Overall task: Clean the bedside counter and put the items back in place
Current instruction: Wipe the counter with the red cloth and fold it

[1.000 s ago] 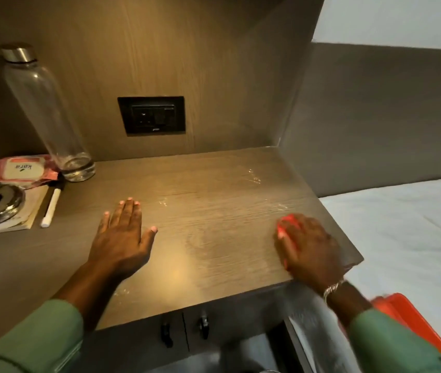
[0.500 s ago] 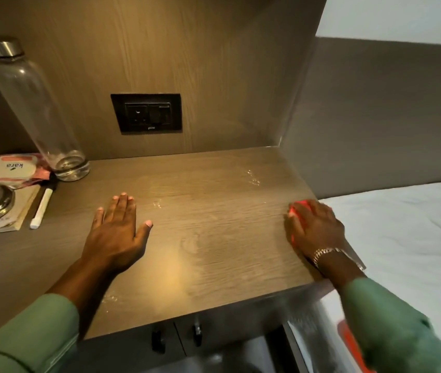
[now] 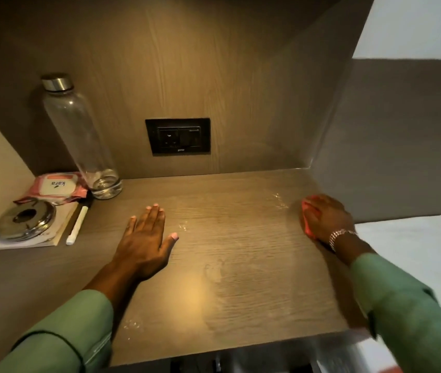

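The wooden bedside counter (image 3: 240,265) shows wet streaks and small droplets. My right hand (image 3: 327,219) presses a red cloth (image 3: 306,211) flat on the counter's right side, near the side wall; most of the cloth is hidden under the palm. My left hand (image 3: 148,238) lies flat on the counter's middle, fingers spread, holding nothing. At the back left stand a clear glass bottle (image 3: 79,135) with a metal cap, a pink wipes pack (image 3: 55,188), a round metal lid (image 3: 24,222) on a notepad (image 3: 60,232), and a white marker (image 3: 78,224).
A black wall socket (image 3: 177,135) is set in the back panel. A white bed (image 3: 416,243) lies to the right of the counter. Drawer fronts (image 3: 214,364) sit below the front edge. Walls close the counter at left, back and right.
My right hand has slid the red cloth along the right edge from the front toward the back wall. My left hand has stayed flat in place.
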A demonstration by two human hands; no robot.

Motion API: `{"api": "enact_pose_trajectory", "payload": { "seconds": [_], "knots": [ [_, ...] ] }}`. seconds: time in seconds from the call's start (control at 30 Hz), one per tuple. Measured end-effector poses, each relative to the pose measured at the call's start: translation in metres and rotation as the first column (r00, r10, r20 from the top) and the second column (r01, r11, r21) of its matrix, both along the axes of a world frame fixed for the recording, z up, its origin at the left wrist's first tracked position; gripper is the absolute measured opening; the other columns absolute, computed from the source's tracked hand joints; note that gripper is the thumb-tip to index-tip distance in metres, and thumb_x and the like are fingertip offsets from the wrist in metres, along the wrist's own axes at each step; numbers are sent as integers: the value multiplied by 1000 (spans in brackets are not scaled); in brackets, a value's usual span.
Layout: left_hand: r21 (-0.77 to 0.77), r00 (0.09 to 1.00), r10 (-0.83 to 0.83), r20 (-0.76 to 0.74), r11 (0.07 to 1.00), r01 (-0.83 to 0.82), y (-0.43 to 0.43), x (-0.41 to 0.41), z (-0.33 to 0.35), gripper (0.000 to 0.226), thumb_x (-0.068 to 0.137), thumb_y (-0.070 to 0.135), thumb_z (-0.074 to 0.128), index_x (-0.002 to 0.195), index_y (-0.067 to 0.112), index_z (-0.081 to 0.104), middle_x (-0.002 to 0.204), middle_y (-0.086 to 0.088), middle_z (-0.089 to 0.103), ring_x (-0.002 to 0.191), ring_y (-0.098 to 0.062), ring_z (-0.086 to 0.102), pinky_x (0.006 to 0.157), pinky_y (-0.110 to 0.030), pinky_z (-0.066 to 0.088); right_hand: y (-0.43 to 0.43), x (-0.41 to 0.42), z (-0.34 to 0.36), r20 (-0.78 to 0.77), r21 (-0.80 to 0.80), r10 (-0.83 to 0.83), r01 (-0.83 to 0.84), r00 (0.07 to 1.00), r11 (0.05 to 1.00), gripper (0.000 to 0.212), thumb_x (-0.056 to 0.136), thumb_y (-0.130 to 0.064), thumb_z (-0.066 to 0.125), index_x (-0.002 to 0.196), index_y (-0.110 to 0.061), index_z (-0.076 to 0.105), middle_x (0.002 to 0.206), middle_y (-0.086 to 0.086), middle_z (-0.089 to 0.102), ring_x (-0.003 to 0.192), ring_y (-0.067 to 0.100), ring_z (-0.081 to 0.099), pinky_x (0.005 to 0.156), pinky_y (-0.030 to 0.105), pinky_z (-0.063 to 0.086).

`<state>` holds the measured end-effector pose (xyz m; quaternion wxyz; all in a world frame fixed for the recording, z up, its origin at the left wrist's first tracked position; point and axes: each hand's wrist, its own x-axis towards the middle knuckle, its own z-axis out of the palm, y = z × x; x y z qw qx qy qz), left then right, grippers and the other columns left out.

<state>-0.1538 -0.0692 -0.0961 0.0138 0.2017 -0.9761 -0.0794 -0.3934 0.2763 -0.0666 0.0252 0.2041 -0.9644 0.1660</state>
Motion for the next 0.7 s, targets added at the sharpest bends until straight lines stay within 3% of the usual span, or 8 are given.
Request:
{"api": "enact_pose_trajectory", "payload": {
  "seconds": [0.07,0.17,0.23,0.33,0.4,0.53,0.6,0.7],
  "knots": [
    [-10,999,-42,17,999,42,-1,-1,3,78,86,67,4,149,22,-10,161,0,-11,147,-13,-12,120,-41,-4,-39,-16,7,45,15,-47,47,998,999,38,89,-42,34,110,-31,64,130,1,59,117,29,53,100,42,45],
    [-18,996,-89,18,996,89,-6,2,4,77,86,68,3,148,24,-12,161,2,-12,147,-11,-13,121,-40,-3,-95,-4,5,22,-55,19,-18,1000,998,41,85,-48,33,110,-35,63,129,-6,59,119,27,52,100,43,46],
    [-15,996,-89,-4,996,89,-11,6,2,77,86,68,2,148,26,-11,161,4,-11,146,-9,-13,120,-38,-3,-110,31,-6,-11,-58,188,-189,982,980,41,89,-51,35,118,-38,60,133,-9,57,126,23,48,106,39,40],
    [-17,997,-73,-38,997,73,-18,18,-3,76,85,70,0,148,28,-12,160,6,-11,146,-7,-13,119,-36,-4,-70,88,-24,-91,11,493,-494,865,870,41,96,-57,32,131,-43,50,145,-14,49,136,12,40,114,35,30],
    [-8,998,-59,-34,998,59,-20,27,-3,75,85,70,0,147,29,-12,159,8,-13,145,-5,-15,118,-35,-6,-33,86,-28,-115,38,558,-558,822,829,42,97,-57,33,131,-43,52,145,-13,50,135,11,43,114,35,34],
    [10,998,-53,-16,999,53,-19,28,4,70,90,63,7,149,27,-8,160,7,-12,145,-6,-15,119,-35,-6,-44,21,-16,-109,53,218,-214,970,975,47,92,-51,34,127,-33,59,140,-2,56,128,24,50,109,39,39],
    [13,998,-59,-15,998,59,-17,31,8,67,93,56,11,150,25,-6,160,6,-9,146,-7,-12,119,-35,-5,-86,16,-8,-50,25,80,-79,996,997,45,89,-51,36,123,-32,59,136,0,57,124,28,51,107,41,40],
    [30,997,-74,-19,997,75,-20,44,9,62,94,46,16,150,27,-5,161,7,-7,146,-6,-11,119,-34,-4,-160,51,0,-8,-36,158,-158,987,987,41,87,-49,41,115,-29,64,130,0,61,120,28,54,104,41,41]
  ]
}}
